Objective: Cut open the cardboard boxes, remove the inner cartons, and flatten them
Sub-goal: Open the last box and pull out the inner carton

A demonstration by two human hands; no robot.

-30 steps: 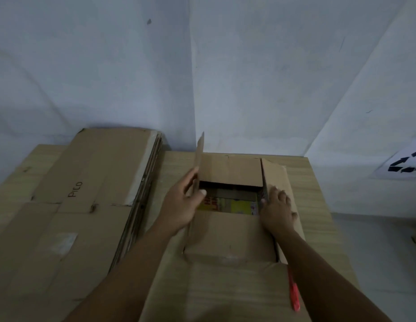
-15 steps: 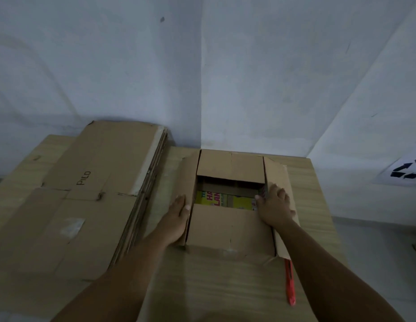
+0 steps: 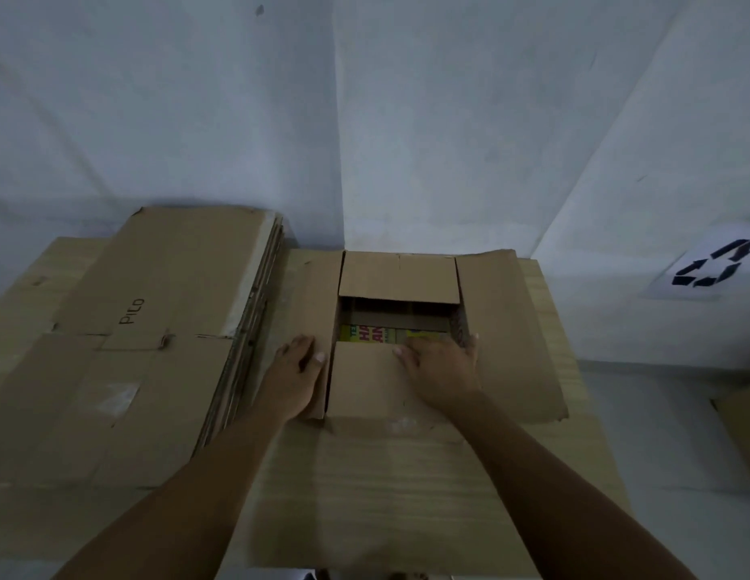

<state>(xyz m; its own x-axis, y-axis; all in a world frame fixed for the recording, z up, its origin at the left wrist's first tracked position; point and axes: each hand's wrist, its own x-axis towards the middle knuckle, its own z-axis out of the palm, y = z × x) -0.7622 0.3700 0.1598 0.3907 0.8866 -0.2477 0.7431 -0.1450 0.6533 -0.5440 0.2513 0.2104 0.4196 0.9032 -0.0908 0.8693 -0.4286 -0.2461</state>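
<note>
The cardboard box sits on the wooden tabletop in front of me, pushed back close to the corner of the walls, with its four top flaps opened out. My left hand lies flat on the left flap, fingers straight and pressing it down and outward, so that grip is wide and holds nothing. My right hand rests on the near flap at the edge of the opening, fingers loosely spread toward the inside of the box; that grip is also wide, with nothing in it. Through the gap between the near and far flaps I see the inner cartons, yellow with pink lettering, still down inside the box. To my left, a stack of flattened cardboard lies on the tabletop, just beside the box. A recycling sign hangs on the wall to my right.
</note>
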